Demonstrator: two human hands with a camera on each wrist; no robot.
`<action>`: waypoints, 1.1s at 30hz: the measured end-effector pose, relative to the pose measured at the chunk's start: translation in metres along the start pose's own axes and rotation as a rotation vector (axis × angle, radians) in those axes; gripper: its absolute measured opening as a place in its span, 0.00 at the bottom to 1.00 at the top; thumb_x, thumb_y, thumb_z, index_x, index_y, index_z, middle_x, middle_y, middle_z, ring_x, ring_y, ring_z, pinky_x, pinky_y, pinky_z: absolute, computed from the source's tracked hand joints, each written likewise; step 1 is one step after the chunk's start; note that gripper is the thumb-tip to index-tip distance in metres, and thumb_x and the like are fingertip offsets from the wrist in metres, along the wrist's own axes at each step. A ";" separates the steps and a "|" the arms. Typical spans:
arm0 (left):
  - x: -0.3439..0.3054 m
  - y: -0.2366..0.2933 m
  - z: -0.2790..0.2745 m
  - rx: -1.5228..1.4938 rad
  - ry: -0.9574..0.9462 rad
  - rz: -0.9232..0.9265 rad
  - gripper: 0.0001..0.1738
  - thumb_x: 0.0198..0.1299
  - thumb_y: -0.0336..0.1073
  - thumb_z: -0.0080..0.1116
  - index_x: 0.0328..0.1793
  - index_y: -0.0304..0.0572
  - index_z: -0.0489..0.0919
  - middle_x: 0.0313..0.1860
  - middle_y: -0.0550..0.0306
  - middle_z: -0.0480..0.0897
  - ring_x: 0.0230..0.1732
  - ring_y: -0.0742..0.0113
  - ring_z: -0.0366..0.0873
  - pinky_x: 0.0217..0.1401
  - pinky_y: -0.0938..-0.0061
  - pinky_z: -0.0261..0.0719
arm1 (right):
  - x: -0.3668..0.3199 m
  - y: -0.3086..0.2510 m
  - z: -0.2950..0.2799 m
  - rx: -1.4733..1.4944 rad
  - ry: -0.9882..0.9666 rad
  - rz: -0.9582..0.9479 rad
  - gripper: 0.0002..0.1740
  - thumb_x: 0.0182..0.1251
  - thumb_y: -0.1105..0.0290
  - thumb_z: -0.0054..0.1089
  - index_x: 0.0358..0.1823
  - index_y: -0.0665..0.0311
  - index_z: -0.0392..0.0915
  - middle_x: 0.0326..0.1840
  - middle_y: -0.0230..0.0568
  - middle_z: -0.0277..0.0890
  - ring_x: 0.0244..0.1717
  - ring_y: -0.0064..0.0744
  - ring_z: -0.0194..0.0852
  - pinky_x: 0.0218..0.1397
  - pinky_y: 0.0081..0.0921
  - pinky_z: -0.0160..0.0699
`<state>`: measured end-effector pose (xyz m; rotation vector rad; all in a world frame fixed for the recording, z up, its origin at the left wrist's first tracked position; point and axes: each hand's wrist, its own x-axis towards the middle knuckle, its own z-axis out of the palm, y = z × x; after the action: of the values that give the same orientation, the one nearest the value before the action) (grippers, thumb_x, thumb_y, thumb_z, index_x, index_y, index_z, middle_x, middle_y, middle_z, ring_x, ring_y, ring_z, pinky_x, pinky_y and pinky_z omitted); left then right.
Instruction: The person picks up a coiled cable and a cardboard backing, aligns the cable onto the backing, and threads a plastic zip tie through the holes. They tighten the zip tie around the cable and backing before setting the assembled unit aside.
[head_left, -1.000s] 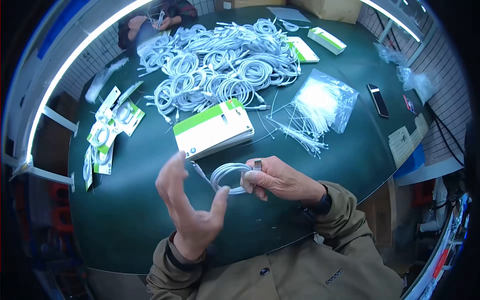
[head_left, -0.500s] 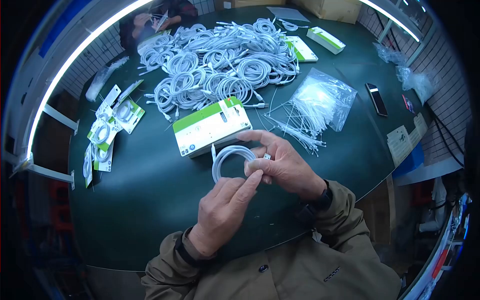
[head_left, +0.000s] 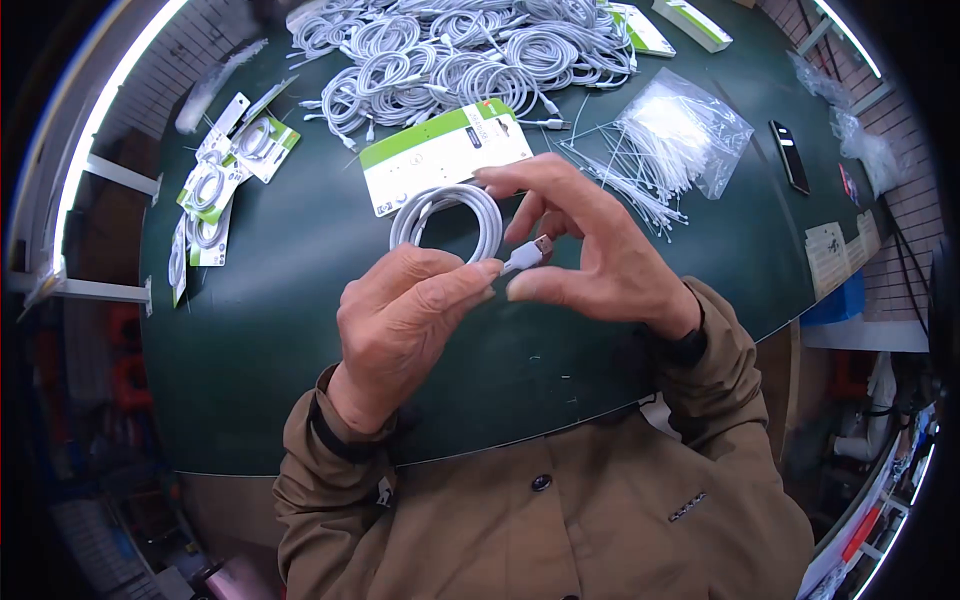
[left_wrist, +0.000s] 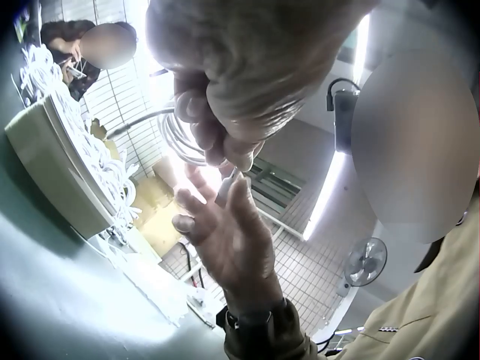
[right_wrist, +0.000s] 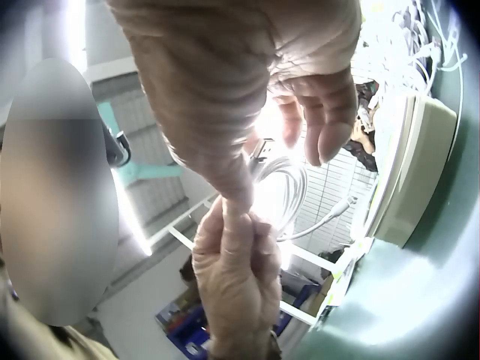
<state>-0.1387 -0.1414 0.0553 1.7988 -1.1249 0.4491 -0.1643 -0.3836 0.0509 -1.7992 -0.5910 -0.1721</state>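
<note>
A coiled light-grey USB cable is held up over the near part of the table, in front of the packaging cards. My left hand pinches it between thumb and fingers, close behind the USB plug, whose metal end points right. Around the plug my right hand is spread in a wide C, thumb below and index finger above. In the right wrist view, the right thumb comes right up to the fingertips of the left hand. The cable's other end sticks out from the coil there.
Behind the coil lies a stack of white-and-green cards, with a large heap of coiled cables beyond. Packed cables lie left. To the right are loose white cable ties, a plastic bag and a phone.
The left hand, spread beside the coil earlier, now pinches it near the plug. The right hand has loosened its grip and spread its fingers. The head view has tilted down.
</note>
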 end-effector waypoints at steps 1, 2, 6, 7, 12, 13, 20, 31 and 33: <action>0.000 -0.001 -0.002 -0.001 -0.018 0.000 0.19 0.57 0.19 0.79 0.55 0.37 0.92 0.38 0.52 0.90 0.37 0.63 0.89 0.41 0.73 0.87 | 0.004 -0.004 0.002 -0.141 0.017 -0.082 0.41 0.56 0.73 0.84 0.74 0.59 0.80 0.67 0.42 0.74 0.48 0.31 0.82 0.45 0.27 0.84; -0.001 -0.003 -0.004 -0.003 -0.038 -0.001 0.19 0.56 0.19 0.79 0.55 0.37 0.92 0.38 0.52 0.90 0.37 0.63 0.89 0.41 0.73 0.86 | 0.005 -0.005 0.003 -0.250 -0.001 -0.131 0.39 0.56 0.74 0.84 0.73 0.58 0.81 0.67 0.42 0.74 0.49 0.33 0.82 0.46 0.29 0.85; -0.006 -0.014 0.000 0.009 -0.054 0.045 0.20 0.49 0.21 0.78 0.51 0.44 0.94 0.34 0.58 0.85 0.33 0.64 0.85 0.33 0.70 0.84 | 0.010 -0.006 0.020 -0.434 -0.025 -0.246 0.29 0.56 0.74 0.79 0.62 0.58 0.81 0.63 0.41 0.76 0.53 0.47 0.85 0.51 0.39 0.91; -0.007 -0.014 0.000 0.018 -0.062 0.036 0.20 0.49 0.21 0.77 0.50 0.45 0.94 0.34 0.58 0.85 0.34 0.63 0.85 0.34 0.69 0.83 | 0.011 -0.002 0.025 -0.437 -0.031 -0.250 0.27 0.59 0.75 0.77 0.61 0.59 0.81 0.61 0.41 0.77 0.53 0.48 0.85 0.51 0.40 0.91; -0.002 -0.010 -0.008 0.130 -0.141 0.065 0.19 0.50 0.21 0.76 0.50 0.46 0.94 0.36 0.58 0.85 0.36 0.61 0.85 0.34 0.69 0.83 | 0.012 0.014 0.030 -0.349 -0.029 -0.280 0.26 0.57 0.80 0.74 0.59 0.59 0.81 0.53 0.40 0.82 0.48 0.52 0.87 0.46 0.42 0.89; -0.003 -0.009 -0.009 0.147 -0.163 0.059 0.19 0.50 0.21 0.76 0.50 0.46 0.94 0.36 0.57 0.85 0.36 0.61 0.85 0.35 0.69 0.83 | 0.011 0.017 0.029 -0.350 -0.071 -0.256 0.23 0.60 0.77 0.74 0.58 0.60 0.81 0.53 0.41 0.82 0.49 0.52 0.87 0.47 0.43 0.89; -0.003 -0.007 -0.010 0.089 -0.277 0.015 0.17 0.56 0.21 0.78 0.52 0.43 0.92 0.37 0.55 0.88 0.35 0.63 0.86 0.36 0.70 0.83 | 0.006 0.018 0.009 -0.126 -0.257 -0.097 0.19 0.61 0.73 0.80 0.52 0.63 0.83 0.43 0.42 0.84 0.41 0.49 0.87 0.42 0.39 0.86; 0.002 -0.008 -0.006 0.041 -0.271 0.125 0.17 0.53 0.25 0.77 0.50 0.47 0.92 0.36 0.58 0.85 0.34 0.60 0.84 0.30 0.68 0.84 | -0.004 0.009 -0.009 -0.068 -0.196 -0.151 0.16 0.65 0.71 0.78 0.52 0.64 0.86 0.43 0.45 0.87 0.43 0.51 0.88 0.45 0.39 0.86; 0.005 -0.009 -0.006 0.053 -0.279 0.128 0.15 0.54 0.25 0.78 0.48 0.46 0.93 0.36 0.57 0.86 0.34 0.60 0.85 0.30 0.69 0.83 | -0.006 0.009 -0.008 -0.069 -0.176 -0.147 0.16 0.65 0.73 0.79 0.52 0.64 0.85 0.45 0.44 0.88 0.43 0.48 0.90 0.44 0.38 0.88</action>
<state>-0.1278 -0.1377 0.0571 1.8827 -1.4389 0.3100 -0.1636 -0.3946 0.0439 -1.8496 -0.8525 -0.1366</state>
